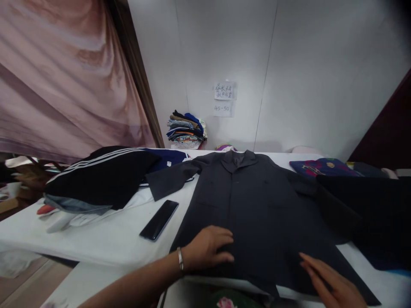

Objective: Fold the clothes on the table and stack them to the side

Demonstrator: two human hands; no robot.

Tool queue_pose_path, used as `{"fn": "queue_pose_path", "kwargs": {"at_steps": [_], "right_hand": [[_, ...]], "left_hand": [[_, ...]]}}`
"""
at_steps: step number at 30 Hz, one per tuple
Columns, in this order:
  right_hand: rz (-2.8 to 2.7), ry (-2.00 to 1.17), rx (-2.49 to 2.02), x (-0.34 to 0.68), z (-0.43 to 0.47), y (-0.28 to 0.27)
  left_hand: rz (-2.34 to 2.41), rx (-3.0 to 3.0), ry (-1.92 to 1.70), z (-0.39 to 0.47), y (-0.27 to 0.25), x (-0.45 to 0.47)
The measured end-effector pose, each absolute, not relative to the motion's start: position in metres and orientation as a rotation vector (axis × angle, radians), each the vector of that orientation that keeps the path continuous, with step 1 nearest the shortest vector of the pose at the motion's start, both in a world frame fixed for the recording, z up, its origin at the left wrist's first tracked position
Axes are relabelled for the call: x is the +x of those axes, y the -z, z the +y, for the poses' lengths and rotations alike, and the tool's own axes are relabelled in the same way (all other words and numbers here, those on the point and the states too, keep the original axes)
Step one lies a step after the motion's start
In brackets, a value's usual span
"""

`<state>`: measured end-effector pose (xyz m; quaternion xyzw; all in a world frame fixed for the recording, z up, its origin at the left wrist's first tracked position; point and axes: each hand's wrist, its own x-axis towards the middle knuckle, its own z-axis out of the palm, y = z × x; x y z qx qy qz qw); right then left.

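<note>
A dark grey long-sleeved coat (247, 209) lies spread out with its front facing up and its collar at the far side. The sleeves reach out to left and right, and the hem hangs near the table's front edge. My left hand (208, 248), with a bracelet on the wrist, is over the lower left front of the coat, its fingers apart and holding nothing. Toward the lower right, my right hand (334, 280) has its fingers stretched out above the coat's hem. Whether that hand touches the cloth I cannot tell.
A phone (159, 220) lies left of the coat on the white table (105, 239). Black striped clothing (105, 177) is heaped at the left, dark clothing (382, 214) at the right. A folded clothes stack (186, 128) and a patterned garment (324, 167) are farther back. Handwritten paper signs (224, 98) hang on the wall.
</note>
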<state>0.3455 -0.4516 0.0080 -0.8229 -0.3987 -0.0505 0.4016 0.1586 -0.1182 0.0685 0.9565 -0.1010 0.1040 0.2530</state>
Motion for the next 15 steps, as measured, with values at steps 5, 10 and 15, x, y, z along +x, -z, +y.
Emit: {"fn": "queue_pose_path", "kwargs": {"at_steps": [5, 10, 15], "right_hand": [[-1.249, -0.1, -1.99, 0.309, -0.378, -0.035], [-1.3, -0.241, -2.099, 0.296, -0.352, -0.043], [-1.381, -0.199, -2.087, 0.304, -0.348, -0.023]], "left_hand": [[0.245, 2.318, -0.292, -0.04, -0.082, 0.229], [0.764, 1.721, -0.249, 0.017, -0.058, 0.325], [0.83, 1.312, -0.28, 0.04, -0.042, 0.408]]}}
